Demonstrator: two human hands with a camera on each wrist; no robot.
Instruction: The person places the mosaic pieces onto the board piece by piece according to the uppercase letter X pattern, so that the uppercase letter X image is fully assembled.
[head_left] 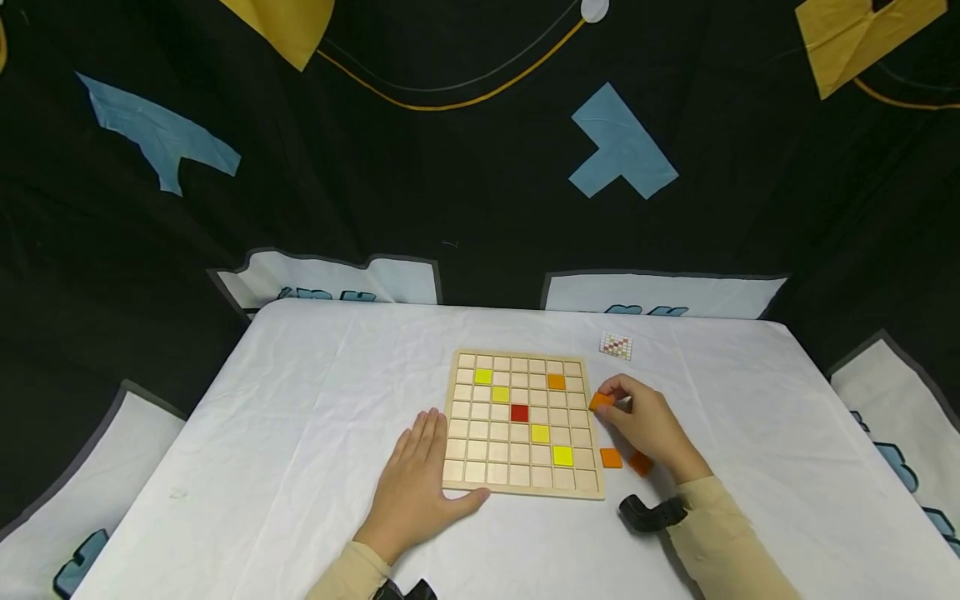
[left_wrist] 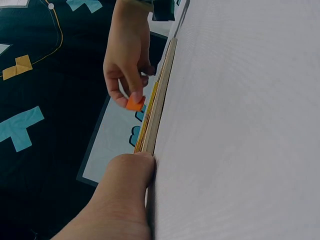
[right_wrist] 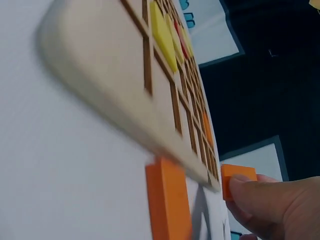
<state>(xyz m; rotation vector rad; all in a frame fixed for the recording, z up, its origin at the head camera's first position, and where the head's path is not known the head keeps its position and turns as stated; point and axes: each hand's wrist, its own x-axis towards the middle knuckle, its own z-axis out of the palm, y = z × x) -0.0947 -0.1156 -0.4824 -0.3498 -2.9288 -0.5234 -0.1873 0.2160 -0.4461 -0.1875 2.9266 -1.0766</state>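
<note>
A wooden grid board (head_left: 476, 429) lies on the white table, with several yellow tiles (head_left: 562, 456), one red tile (head_left: 519, 413) and one orange tile (head_left: 556, 382) in its squares. My left hand (head_left: 415, 487) rests along the board's left side with straight fingers, its thumb touching the near edge. Just off the right edge, my right hand (head_left: 648, 417) pinches an orange square tile (right_wrist: 240, 180) between thumb and fingers, raised above the table. Two more orange tiles, one beside the board (head_left: 611, 458) and another under the right hand (head_left: 641, 463), lie on the cloth.
Past the board's far right corner lies a small card (head_left: 616, 346) printed with a coloured grid pattern. A white cloth covers the table (head_left: 247, 450). Behind it hangs a black curtain (head_left: 480, 200) with blue and yellow shapes.
</note>
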